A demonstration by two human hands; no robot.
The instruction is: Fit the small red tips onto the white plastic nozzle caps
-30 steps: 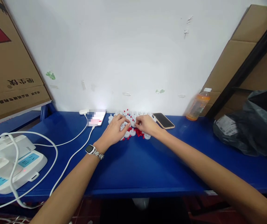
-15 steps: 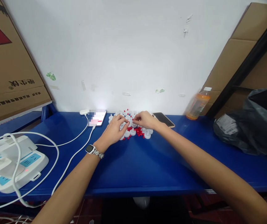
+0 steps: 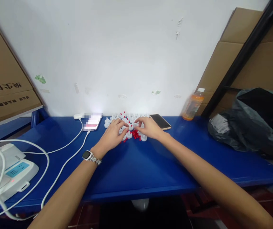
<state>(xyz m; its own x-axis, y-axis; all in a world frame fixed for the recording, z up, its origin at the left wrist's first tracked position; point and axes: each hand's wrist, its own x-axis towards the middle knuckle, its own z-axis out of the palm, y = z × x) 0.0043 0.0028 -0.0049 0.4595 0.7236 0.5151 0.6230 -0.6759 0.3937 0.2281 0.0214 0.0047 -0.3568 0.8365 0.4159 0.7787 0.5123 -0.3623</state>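
Both of my hands reach to a cluster of small white round caps [image 3: 144,138] and tiny red pieces [image 3: 134,135] lying at the back of a blue table [image 3: 150,171]. My left hand [image 3: 112,135], with a watch on its wrist, rests on the left part of the cluster, fingers curled over a white cap. My right hand [image 3: 149,127] pinches a small white piece above the pile, close to the left fingertips. What lies under the palms is hidden.
A lit phone [image 3: 92,121] on a white cable lies left of the pile; a dark phone [image 3: 160,121] lies right. An orange drink bottle [image 3: 193,105] stands by the wall. A black bag [image 3: 250,124] sits far right, a white power strip [image 3: 5,175] far left.
The view has shifted to the right, so everything slid left in the frame. My right hand rose from the red pieces and came close to my left fingertips.
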